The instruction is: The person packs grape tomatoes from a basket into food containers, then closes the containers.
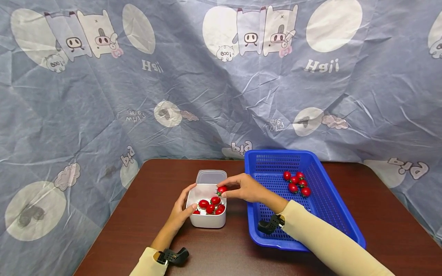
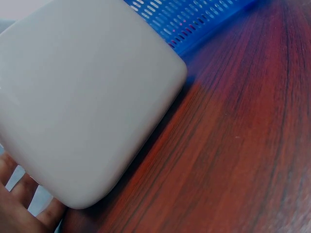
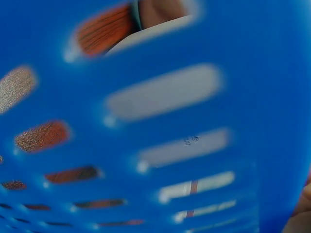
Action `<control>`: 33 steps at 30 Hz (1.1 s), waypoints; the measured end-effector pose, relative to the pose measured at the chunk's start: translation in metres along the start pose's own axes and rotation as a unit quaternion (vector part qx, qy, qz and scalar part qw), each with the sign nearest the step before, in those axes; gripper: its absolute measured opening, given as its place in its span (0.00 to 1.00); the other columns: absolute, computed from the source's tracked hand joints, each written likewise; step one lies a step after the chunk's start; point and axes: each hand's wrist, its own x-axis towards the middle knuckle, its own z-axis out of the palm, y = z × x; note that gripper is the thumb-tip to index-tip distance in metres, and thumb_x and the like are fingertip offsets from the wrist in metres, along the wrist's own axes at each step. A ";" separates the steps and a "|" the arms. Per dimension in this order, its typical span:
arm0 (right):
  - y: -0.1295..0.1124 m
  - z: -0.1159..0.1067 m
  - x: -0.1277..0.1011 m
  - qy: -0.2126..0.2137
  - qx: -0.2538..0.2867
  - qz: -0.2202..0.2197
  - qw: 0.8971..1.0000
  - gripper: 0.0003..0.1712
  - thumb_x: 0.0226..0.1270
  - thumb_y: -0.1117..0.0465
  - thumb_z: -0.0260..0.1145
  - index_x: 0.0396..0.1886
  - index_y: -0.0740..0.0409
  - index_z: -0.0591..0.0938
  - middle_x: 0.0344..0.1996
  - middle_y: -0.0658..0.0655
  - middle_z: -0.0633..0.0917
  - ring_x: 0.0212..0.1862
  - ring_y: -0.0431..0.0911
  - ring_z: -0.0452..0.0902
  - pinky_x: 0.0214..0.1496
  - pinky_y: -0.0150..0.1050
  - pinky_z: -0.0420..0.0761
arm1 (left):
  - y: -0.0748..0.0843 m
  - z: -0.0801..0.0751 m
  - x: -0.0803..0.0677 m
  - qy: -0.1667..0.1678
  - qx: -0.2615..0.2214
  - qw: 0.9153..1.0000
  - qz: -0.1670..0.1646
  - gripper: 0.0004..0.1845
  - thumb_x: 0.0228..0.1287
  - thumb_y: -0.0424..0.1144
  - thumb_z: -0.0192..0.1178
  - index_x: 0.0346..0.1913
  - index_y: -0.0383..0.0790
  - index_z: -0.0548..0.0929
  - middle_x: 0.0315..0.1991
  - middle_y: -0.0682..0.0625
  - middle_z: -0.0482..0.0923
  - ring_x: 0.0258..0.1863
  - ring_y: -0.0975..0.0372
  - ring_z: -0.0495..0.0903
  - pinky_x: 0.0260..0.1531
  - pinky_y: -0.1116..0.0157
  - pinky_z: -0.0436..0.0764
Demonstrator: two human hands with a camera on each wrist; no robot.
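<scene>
A cherry tomato (image 1: 222,189), red with a green stem end, is pinched between the thumb and fingers of my right hand (image 1: 249,188). It hangs over the back right part of a white container (image 1: 208,221), where several more cherry tomatoes (image 1: 210,209) lie. My left hand (image 1: 180,207) grips the container's left side, thumb at the near rim and fingers farther back. In the left wrist view the container's smooth wall (image 2: 92,97) fills much of the picture, fingers (image 2: 24,189) beside it. The blue basket's slotted wall (image 3: 272,97) blocks most of the right wrist view.
To the right stands the blue basket (image 1: 253,226), with several cherry tomatoes (image 1: 293,188) in its back right part. A translucent lid (image 1: 211,176) lies behind the container. The dark wooden table (image 1: 138,214) ends at a patterned grey-blue cloth (image 1: 214,115).
</scene>
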 end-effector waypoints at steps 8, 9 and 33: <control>0.002 0.002 0.001 -0.013 0.006 -0.009 1.000 0.18 0.57 0.61 0.73 0.49 0.59 0.86 0.41 0.51 0.87 0.46 0.42 0.82 0.52 0.52 0.78 | -0.001 -0.002 0.000 0.005 0.010 1.000 -0.005 0.34 0.63 0.36 0.56 0.73 0.44 0.60 0.66 0.39 0.64 0.58 0.42 0.68 0.52 0.63 0.75; 0.002 0.003 0.001 -0.014 0.005 -0.012 1.000 0.18 0.57 0.62 0.73 0.49 0.59 0.86 0.40 0.51 0.87 0.45 0.43 0.83 0.52 0.51 0.78 | -0.001 -0.002 0.000 0.005 0.009 1.000 -0.004 0.34 0.63 0.36 0.56 0.73 0.45 0.60 0.66 0.38 0.64 0.58 0.41 0.68 0.51 0.63 0.75; -0.041 0.001 -0.008 -0.009 -0.011 -0.003 1.000 0.19 0.57 0.71 0.70 0.50 0.70 0.82 0.46 0.66 0.84 0.47 0.64 0.80 0.50 0.54 0.79 | 0.000 0.000 0.000 0.001 0.006 1.000 -0.008 0.35 0.63 0.36 0.56 0.73 0.44 0.59 0.66 0.38 0.64 0.59 0.42 0.67 0.53 0.63 0.74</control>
